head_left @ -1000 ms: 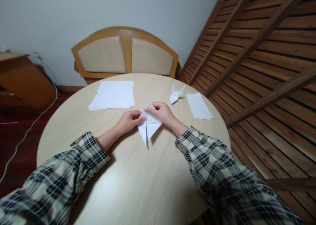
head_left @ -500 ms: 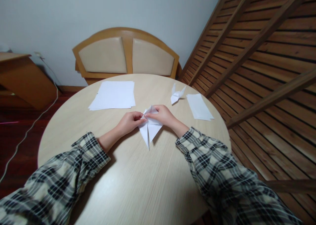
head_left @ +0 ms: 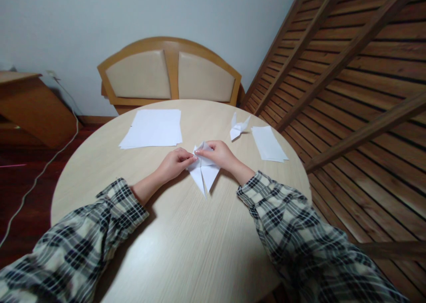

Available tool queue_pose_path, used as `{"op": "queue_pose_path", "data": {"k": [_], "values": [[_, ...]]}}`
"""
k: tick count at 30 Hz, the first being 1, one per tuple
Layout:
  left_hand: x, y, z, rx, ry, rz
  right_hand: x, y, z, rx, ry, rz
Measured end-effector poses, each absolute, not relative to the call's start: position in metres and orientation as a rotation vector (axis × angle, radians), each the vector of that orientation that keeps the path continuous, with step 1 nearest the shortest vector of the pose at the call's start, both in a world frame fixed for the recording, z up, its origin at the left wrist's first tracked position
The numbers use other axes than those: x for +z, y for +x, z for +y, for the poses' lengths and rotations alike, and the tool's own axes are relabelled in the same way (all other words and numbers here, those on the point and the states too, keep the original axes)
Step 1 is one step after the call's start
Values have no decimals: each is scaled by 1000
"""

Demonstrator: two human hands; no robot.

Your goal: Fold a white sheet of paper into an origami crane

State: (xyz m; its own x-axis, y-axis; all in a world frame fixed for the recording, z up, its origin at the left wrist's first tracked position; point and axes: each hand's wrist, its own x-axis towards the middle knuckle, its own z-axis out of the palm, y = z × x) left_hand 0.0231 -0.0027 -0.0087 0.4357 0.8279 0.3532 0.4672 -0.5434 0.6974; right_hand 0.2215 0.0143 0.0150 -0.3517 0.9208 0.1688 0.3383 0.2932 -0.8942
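A folded sheet of white paper (head_left: 205, 175) is held between my two hands above the round table (head_left: 186, 249). Its two pointed flaps hang toward me, with a narrow slit between them. My left hand (head_left: 175, 164) pinches the paper's left upper edge between thumb and fingers. On the other side my right hand (head_left: 221, 155) grips the upper right part, its thumb on top near the left thumb. The far fingers of both hands are partly hidden by the paper.
Behind my left hand lies a stack of white paper (head_left: 151, 127). A finished-looking origami crane (head_left: 237, 129) stands at the back right, beside narrow paper strips (head_left: 269, 143). A padded wooden headboard (head_left: 171, 70) stands beyond the table, and a slatted wood panel (head_left: 359, 94) rises on the right.
The paper's lower points have swung slightly to the right and up, and the slit now slants. Both hands keep their pinch, with only small finger shifts.
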Motion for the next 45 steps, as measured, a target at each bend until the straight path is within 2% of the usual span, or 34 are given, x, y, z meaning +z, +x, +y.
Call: {"op": "queue_pose_path", "data": {"k": [31,37,45], "values": [[-11,8,6,819,2465,1229,13,227,18,934,-1181,-1828],[-6,-1,5,715,2527,1097,14,227,14,924,-1185,-1834],[-7,-4,5,745,2491,1094,18,227,11,936,-1201,-1864]]}}
